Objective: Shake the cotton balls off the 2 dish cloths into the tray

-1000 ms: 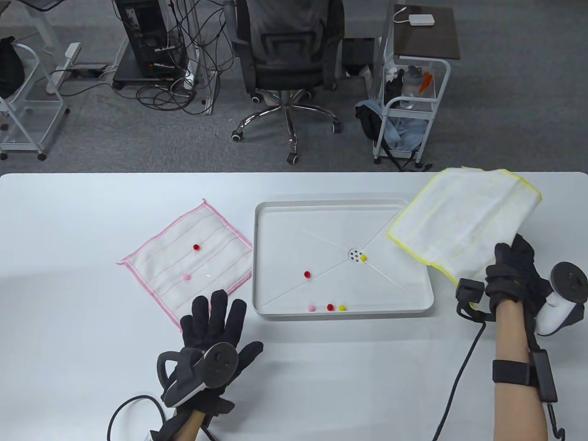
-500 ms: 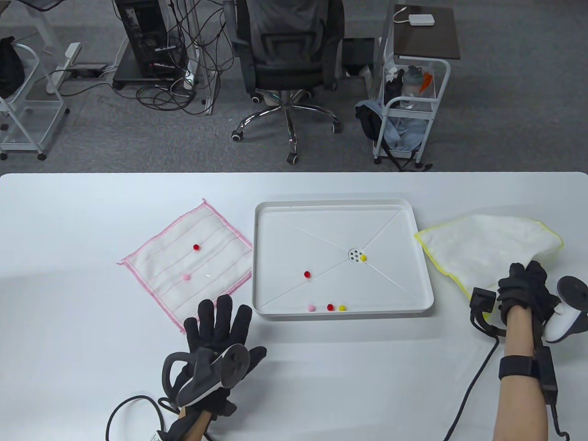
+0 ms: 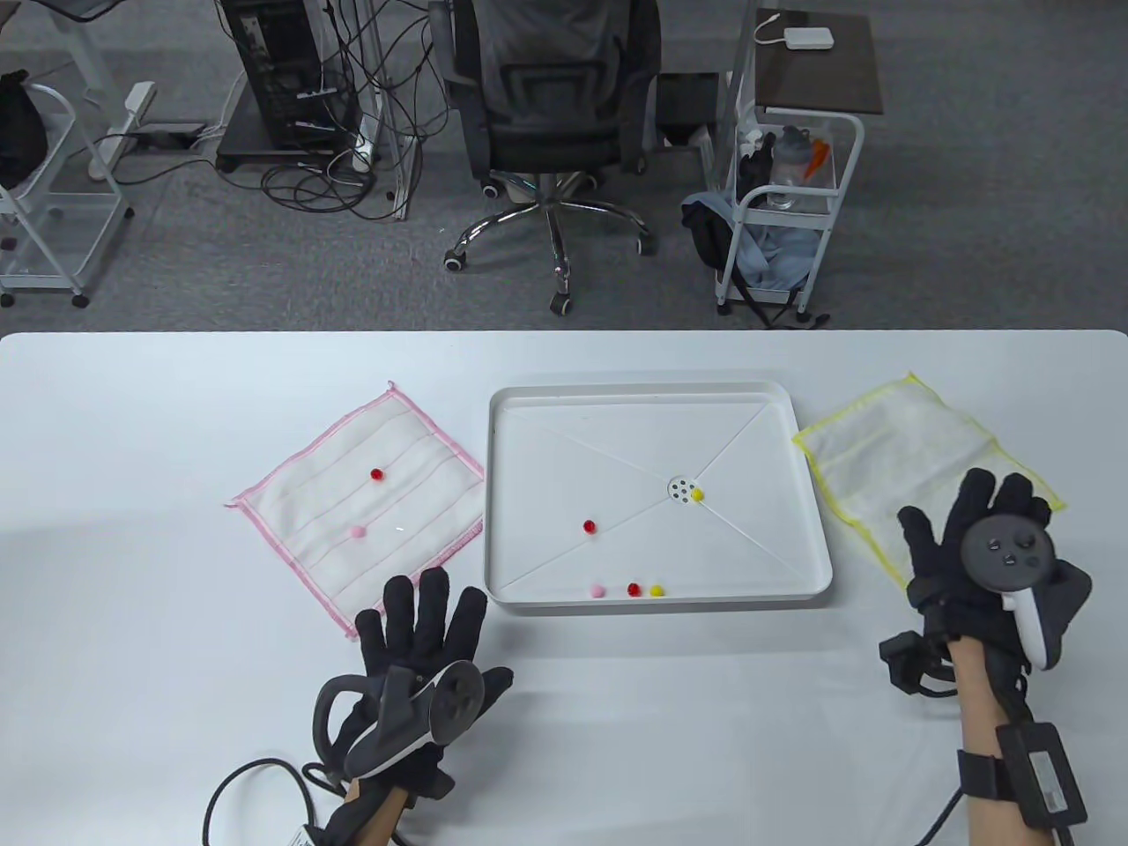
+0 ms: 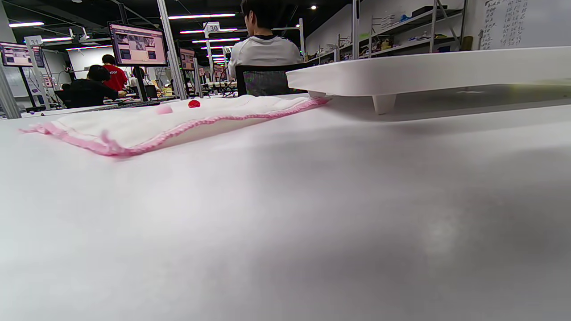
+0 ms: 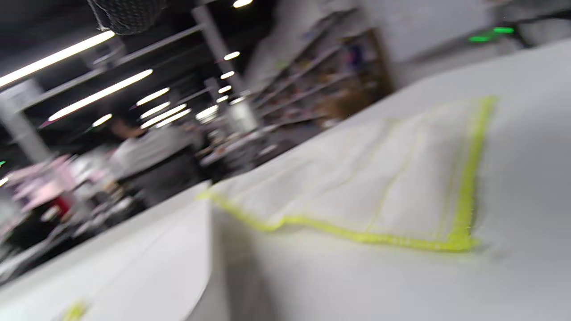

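A white tray (image 3: pixel 806 493) stands mid-table with several red, pink and yellow cotton balls (image 3: pixel 589 526) in it. Left of it lies the pink-edged cloth (image 3: pixel 414 493), flat, carrying a red ball (image 3: pixel 376 474) and a pink ball (image 3: pixel 357 531); the left wrist view shows the same cloth (image 4: pixel 178 122) beside the tray (image 4: pixel 424 73). My left hand (image 3: pixel 421 617) lies flat with fingers spread at the cloth's near corner. The yellow-edged cloth (image 3: pixel 890 449) lies flat right of the tray, bare of balls. My right hand (image 3: pixel 978 529) rests open, fingers spread over its near edge. The yellow cloth (image 5: pixel 379 187) looks blurred in the right wrist view.
The table's far edge (image 3: pixel 564 333) runs behind the tray. Beyond it stand an office chair (image 3: pixel 551 115), a white cart (image 3: pixel 789 220) and a computer tower (image 3: pixel 282 70) with cables. A cable (image 3: pixel 247 780) trails from my left wrist.
My right hand carried the yellow cloth from over the tray's right corner down to the table, laid it flat and let go. The left hand crept slightly toward the pink cloth.
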`<action>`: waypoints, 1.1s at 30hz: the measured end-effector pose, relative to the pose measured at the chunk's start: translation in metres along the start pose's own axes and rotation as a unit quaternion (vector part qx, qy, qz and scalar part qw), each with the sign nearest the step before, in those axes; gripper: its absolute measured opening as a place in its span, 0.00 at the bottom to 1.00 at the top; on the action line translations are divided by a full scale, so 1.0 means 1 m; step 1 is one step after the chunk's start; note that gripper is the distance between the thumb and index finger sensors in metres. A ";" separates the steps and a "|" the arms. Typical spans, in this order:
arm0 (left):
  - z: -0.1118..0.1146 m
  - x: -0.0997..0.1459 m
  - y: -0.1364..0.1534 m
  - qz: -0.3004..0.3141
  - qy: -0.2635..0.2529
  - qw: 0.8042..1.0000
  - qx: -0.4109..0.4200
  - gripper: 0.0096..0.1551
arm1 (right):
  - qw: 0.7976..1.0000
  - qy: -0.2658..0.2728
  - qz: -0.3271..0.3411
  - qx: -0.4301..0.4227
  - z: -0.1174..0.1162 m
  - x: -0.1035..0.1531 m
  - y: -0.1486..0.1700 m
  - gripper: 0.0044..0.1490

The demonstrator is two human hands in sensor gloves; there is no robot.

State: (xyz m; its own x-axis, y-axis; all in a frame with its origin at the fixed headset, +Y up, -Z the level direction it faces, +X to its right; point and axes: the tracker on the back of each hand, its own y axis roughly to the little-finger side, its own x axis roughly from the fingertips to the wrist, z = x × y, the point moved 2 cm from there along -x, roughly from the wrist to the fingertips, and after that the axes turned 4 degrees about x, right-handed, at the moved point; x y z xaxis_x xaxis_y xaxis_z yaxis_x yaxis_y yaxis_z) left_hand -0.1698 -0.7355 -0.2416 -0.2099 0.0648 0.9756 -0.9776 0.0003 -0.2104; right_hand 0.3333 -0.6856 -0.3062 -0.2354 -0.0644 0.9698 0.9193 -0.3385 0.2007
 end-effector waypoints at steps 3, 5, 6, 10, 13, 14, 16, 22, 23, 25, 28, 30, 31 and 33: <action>0.001 0.000 0.000 0.000 0.005 1.000 -0.005 0.50 | 0.984 -0.069 0.148 0.065 -0.024 0.038 -0.039 0.50; 0.004 -0.002 0.001 -0.001 0.015 1.000 -0.012 0.50 | 0.968 -0.106 0.199 0.107 -0.045 0.059 -0.054 0.51; 0.005 -0.003 0.001 -0.004 0.020 1.000 -0.016 0.50 | 0.962 -0.113 0.213 0.130 -0.058 0.069 -0.057 0.51; 0.006 -0.004 0.003 -0.007 0.023 1.000 -0.015 0.50 | 0.939 -0.131 0.222 0.226 -0.086 0.084 -0.055 0.52; 0.006 -0.004 0.004 -0.009 0.023 1.000 -0.015 0.50 | 0.943 -0.151 0.211 0.207 -0.089 0.079 -0.051 0.52; 0.006 -0.004 0.004 -0.009 0.024 1.000 -0.017 0.50 | 0.946 -0.153 0.208 0.194 -0.089 0.078 -0.049 0.52; 0.007 -0.004 0.004 -0.009 0.027 0.999 -0.020 0.50 | 0.947 -0.158 0.203 0.194 -0.090 0.078 -0.047 0.52; 0.008 -0.004 0.006 -0.012 0.039 0.999 -0.028 0.50 | 0.947 -0.170 0.185 0.202 -0.092 0.076 -0.042 0.53; 0.008 -0.004 0.006 -0.013 0.041 0.999 -0.029 0.50 | 0.947 -0.174 0.183 0.201 -0.092 0.076 -0.041 0.53; 0.008 -0.004 0.006 -0.015 0.042 0.998 -0.032 0.50 | 0.947 -0.177 0.181 0.197 -0.092 0.076 -0.041 0.53; 0.007 -0.003 0.007 -0.022 0.042 0.998 -0.037 0.50 | 0.947 -0.181 0.185 0.193 -0.093 0.077 -0.042 0.53; 0.006 -0.002 0.008 -0.026 0.038 0.998 -0.035 0.50 | 0.947 -0.180 0.187 0.191 -0.093 0.078 -0.043 0.53; 0.006 -0.002 0.008 -0.027 0.036 0.998 -0.033 0.50 | 0.947 -0.179 0.187 0.189 -0.092 0.079 -0.044 0.53; 0.005 -0.002 0.009 -0.030 0.034 0.998 -0.032 0.50 | 0.948 -0.176 0.191 0.183 -0.091 0.079 -0.045 0.53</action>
State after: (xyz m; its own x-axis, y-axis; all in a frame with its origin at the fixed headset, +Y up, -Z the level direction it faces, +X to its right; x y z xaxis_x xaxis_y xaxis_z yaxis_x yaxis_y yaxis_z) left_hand -0.1784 -0.7410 -0.2446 -0.1483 0.1305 0.9803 -0.9849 0.0695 -0.1583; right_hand 0.2443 -0.7611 -0.2509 0.1968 0.2222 0.9549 0.9795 -0.0016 -0.2015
